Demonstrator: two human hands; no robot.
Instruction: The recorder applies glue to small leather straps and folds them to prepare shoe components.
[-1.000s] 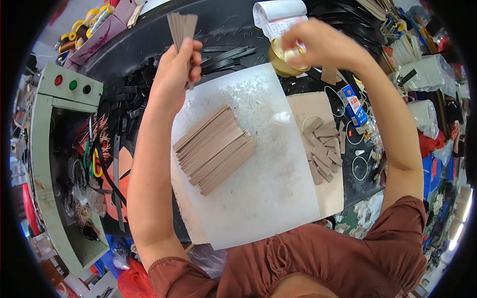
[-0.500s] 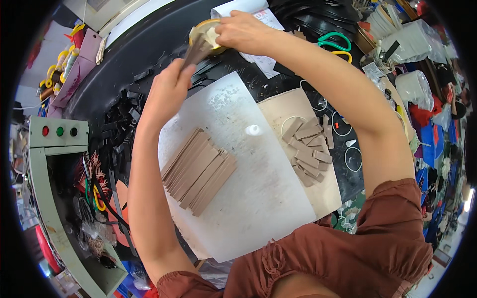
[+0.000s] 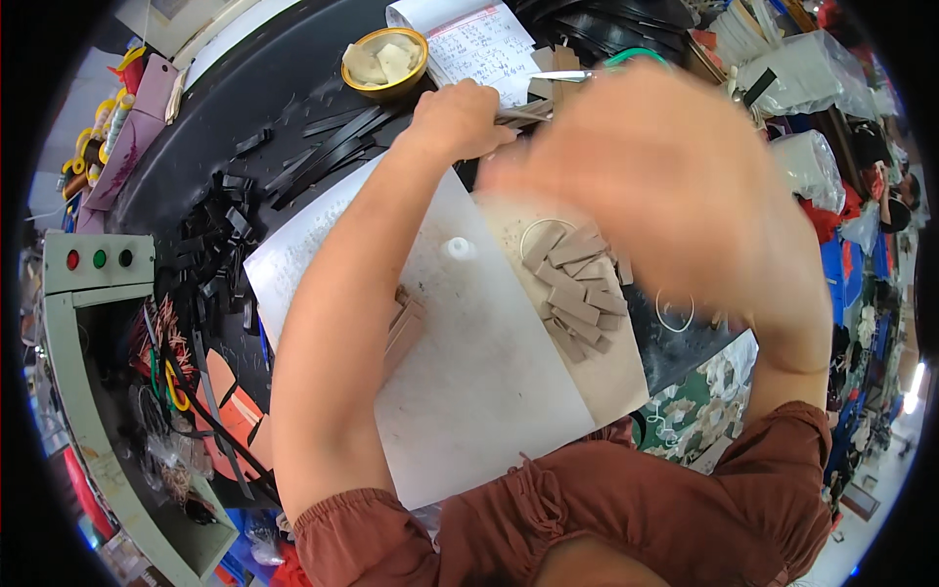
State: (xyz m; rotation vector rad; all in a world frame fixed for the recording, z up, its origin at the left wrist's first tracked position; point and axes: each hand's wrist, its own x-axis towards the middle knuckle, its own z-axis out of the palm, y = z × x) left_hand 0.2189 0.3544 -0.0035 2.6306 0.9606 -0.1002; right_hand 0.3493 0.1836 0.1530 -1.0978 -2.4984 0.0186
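Note:
My left hand [image 3: 455, 122] is closed near the far edge of the white board [image 3: 479, 391], with a thin taupe strip [image 3: 523, 115] showing beside its fingers. My right hand [image 3: 636, 166] is smeared by motion and sits to the right of it, over the cardboard's far end; its fingers cannot be read. Under my left forearm lies the stack of long taupe strips [image 3: 403, 333], mostly hidden. Short taupe pieces [image 3: 579, 298] are heaped on the tan cardboard [image 3: 621, 367]. A small white conical object [image 3: 458, 248] stands on the board.
Beyond my left hand sits a gold-rimmed bowl [image 3: 421, 67] of whitish chunks, beside a written notepad [image 3: 479, 44]. A silver blade [image 3: 562, 75] and a green handle [image 3: 636, 56] show past my right hand. Black strips [image 3: 328, 157] lie leftward, near a grey button box [image 3: 98, 259].
My left hand has moved right, away from the bowl, with taupe material in it. My right hand has left the bowl and swung right and nearer. The view has shifted slightly.

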